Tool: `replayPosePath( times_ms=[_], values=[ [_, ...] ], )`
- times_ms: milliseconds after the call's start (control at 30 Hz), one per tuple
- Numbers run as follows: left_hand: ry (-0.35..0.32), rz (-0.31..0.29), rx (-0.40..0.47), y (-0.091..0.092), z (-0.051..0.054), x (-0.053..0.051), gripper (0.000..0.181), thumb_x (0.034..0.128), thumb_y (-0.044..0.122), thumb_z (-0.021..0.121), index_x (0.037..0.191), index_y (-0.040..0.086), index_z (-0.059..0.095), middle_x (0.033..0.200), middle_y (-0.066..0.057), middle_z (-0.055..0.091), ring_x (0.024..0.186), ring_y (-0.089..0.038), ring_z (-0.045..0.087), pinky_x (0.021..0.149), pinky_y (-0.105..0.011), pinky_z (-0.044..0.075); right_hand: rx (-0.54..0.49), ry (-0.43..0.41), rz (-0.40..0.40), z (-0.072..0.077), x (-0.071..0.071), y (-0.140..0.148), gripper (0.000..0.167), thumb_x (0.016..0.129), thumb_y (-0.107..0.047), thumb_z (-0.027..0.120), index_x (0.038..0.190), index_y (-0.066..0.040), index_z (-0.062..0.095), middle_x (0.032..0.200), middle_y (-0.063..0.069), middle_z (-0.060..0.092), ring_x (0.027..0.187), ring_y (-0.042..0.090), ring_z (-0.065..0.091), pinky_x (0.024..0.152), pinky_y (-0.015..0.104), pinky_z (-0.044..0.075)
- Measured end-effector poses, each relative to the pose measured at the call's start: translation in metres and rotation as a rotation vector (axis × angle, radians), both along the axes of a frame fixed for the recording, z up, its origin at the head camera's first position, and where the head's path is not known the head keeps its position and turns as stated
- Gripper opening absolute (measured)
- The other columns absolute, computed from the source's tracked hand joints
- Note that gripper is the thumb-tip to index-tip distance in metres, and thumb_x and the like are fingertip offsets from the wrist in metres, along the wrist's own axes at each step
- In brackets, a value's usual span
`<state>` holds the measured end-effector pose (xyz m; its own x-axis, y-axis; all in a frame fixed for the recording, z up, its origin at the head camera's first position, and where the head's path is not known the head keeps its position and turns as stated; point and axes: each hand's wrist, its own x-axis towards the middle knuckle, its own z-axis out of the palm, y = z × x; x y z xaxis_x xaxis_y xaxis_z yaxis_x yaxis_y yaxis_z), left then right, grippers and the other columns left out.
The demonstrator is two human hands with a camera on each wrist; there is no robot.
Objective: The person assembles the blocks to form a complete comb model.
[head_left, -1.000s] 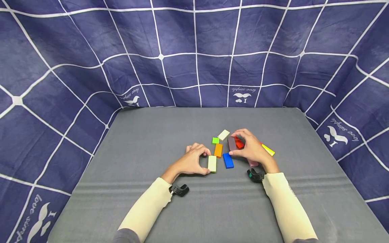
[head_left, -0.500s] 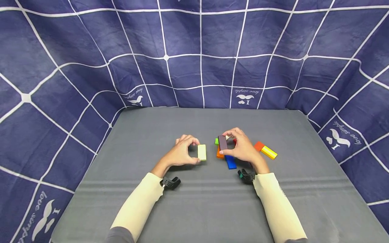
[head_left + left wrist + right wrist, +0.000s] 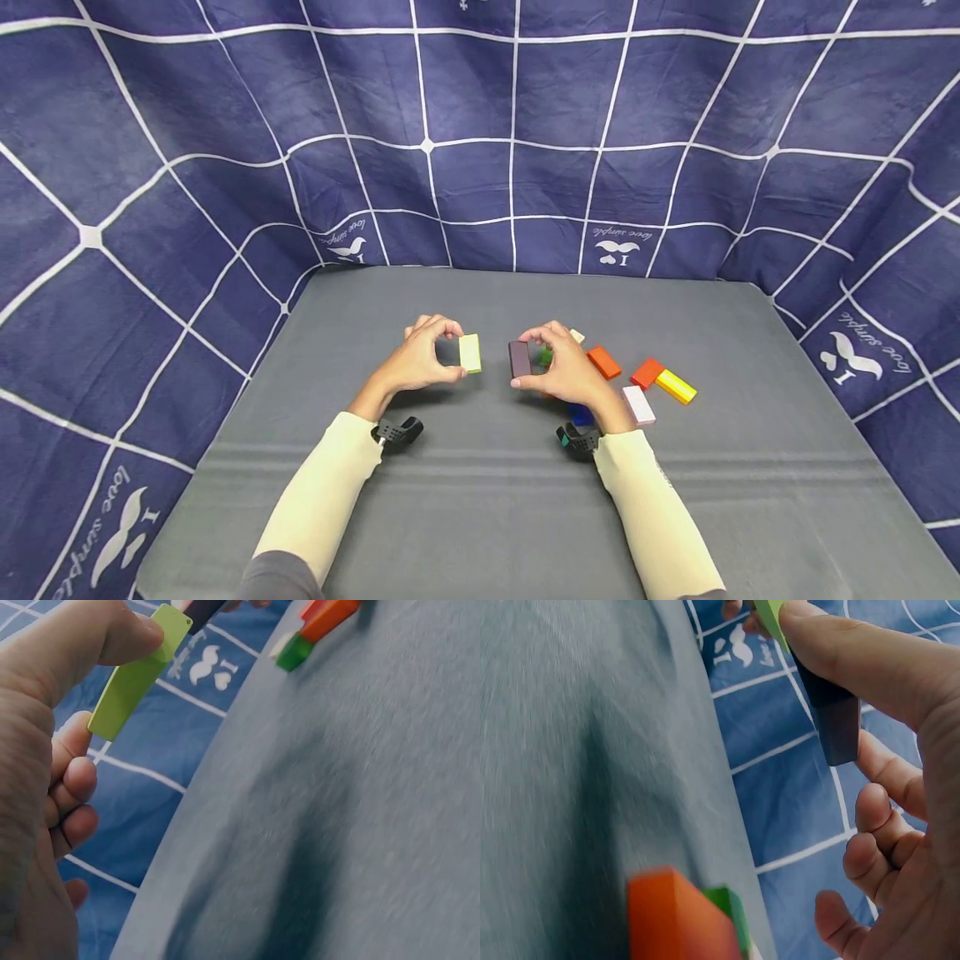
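My left hand [image 3: 418, 360] pinches a light yellow-green block [image 3: 469, 353] by its two ends, between thumb and fingers. In the left wrist view the same block [image 3: 139, 675] is raised off the grey table. Facing it, my right hand [image 3: 558, 367] holds a dark purple block [image 3: 520, 360] the same way, and the right wrist view shows that block [image 3: 829, 712] in the air. A gap separates the two blocks in the head view. Under and behind the right hand lie a green block [image 3: 545, 357] and a blue block [image 3: 581, 414], both partly hidden.
On the grey table [image 3: 450, 517], right of my right hand, lie a red-orange block [image 3: 603, 362], another red block [image 3: 647, 373], a yellow block [image 3: 676, 387] and a pale pink block [image 3: 638, 405]. A cream block [image 3: 577, 336] lies behind. Dark blue curtains [image 3: 480, 167] border the table.
Both hands have lifted their blocks and moved left, away from the pile. The purple block has left its place beside the red one, and the pink block now shows more.
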<state>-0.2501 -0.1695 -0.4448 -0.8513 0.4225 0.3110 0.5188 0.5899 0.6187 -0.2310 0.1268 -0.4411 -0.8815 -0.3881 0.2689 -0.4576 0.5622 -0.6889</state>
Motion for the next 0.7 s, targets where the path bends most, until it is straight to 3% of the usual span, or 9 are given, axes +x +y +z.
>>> replayPosePath(
  times_ms=[133, 333, 700],
  values=[
    [-0.017, 0.028, 0.010, -0.011, 0.000, -0.006, 0.055, 0.0620, 0.032, 0.087, 0.110, 0.023, 0.061, 0.104, 0.000, 0.059, 0.106, -0.022, 0.047, 0.090, -0.039, 0.027, 0.017, 0.017, -0.014, -0.005, -0.002, -0.017, 0.065, 0.062, -0.040, 0.096, 0.116, -0.022, 0.065, 0.108, 0.003, 0.056, 0.101, 0.020, 0.050, 0.087, 0.035, 0.043],
    [-0.048, 0.069, 0.056, -0.029, 0.004, -0.015, 0.055, 0.0642, 0.027, 0.086, 0.112, 0.019, 0.061, 0.107, -0.009, 0.062, 0.111, -0.031, 0.047, 0.093, -0.042, 0.026, 0.048, 0.027, -0.035, -0.006, -0.006, -0.040, 0.067, 0.060, -0.042, 0.095, 0.117, -0.021, 0.065, 0.108, 0.009, 0.059, 0.103, 0.025, 0.053, 0.087, 0.036, 0.042],
    [-0.072, 0.099, 0.061, -0.048, 0.002, -0.034, 0.054, 0.0646, 0.025, 0.087, 0.112, 0.018, 0.062, 0.105, -0.003, 0.059, 0.107, -0.024, 0.046, 0.092, -0.041, 0.027, 0.104, -0.025, -0.043, -0.011, -0.011, -0.078, 0.068, 0.062, -0.046, 0.094, 0.118, -0.022, 0.065, 0.110, 0.004, 0.057, 0.104, 0.020, 0.053, 0.089, 0.038, 0.045]
  ],
)
